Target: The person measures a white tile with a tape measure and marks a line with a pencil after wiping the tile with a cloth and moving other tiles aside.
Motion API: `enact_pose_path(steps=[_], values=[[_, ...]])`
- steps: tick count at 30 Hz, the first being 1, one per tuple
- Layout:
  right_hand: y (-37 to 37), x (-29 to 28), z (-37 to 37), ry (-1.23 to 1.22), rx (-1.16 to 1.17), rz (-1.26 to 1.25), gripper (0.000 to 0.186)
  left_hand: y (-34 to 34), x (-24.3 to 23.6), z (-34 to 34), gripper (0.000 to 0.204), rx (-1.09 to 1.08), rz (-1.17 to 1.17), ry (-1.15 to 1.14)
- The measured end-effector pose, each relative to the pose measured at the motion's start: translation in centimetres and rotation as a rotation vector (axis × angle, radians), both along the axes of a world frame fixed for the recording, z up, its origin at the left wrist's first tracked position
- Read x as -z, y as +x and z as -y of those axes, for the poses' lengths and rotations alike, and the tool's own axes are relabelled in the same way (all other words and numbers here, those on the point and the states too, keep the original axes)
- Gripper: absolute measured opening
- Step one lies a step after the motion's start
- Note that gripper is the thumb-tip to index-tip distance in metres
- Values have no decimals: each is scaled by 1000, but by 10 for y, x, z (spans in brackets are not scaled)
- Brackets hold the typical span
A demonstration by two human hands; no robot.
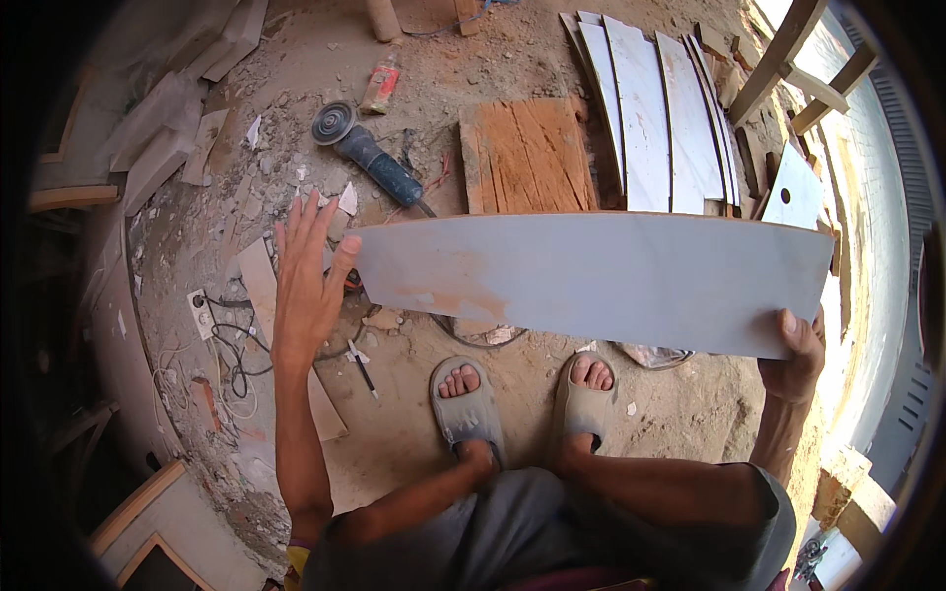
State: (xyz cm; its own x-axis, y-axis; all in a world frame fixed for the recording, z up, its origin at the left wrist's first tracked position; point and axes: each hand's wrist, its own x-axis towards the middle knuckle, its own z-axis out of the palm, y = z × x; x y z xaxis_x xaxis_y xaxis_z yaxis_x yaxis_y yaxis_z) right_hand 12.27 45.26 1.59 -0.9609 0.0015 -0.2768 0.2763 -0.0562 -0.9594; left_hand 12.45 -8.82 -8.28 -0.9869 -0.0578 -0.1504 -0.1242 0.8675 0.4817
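A long, slightly tapered grey panel with an orange-brown smear spans the middle of my view above my sandalled feet. My right hand grips its lower right corner, thumb on the face. My left hand is at the other end, fingers stretched out and slightly apart, thumb at the panel's edge. Beyond the left part of the panel lies an angle grinder with its cord. A wooden board lies behind the panel, and a stack of pale panels is at the upper right.
A bottle stands or lies farther back. Near my left hand are tile offcuts, a socket strip with tangled cables and a pen. Rubble covers much of the ground. Wooden posts rise at the upper right.
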Motion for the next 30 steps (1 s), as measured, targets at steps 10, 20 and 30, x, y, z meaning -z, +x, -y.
enact_pose_path(steps=[10, 20, 30], values=[[-97, -23, 30, 34, -370, -144, 72, -83, -60, -117, 119, 766, 961, 1196], [-68, 129, 7, 634, -383, 8, 96, -30, -35, -145, 126, 233, 727, 1651], [50, 225, -76, 835, -342, 7, 40, -58, -15, -140, 114, 72, 375, 1914]])
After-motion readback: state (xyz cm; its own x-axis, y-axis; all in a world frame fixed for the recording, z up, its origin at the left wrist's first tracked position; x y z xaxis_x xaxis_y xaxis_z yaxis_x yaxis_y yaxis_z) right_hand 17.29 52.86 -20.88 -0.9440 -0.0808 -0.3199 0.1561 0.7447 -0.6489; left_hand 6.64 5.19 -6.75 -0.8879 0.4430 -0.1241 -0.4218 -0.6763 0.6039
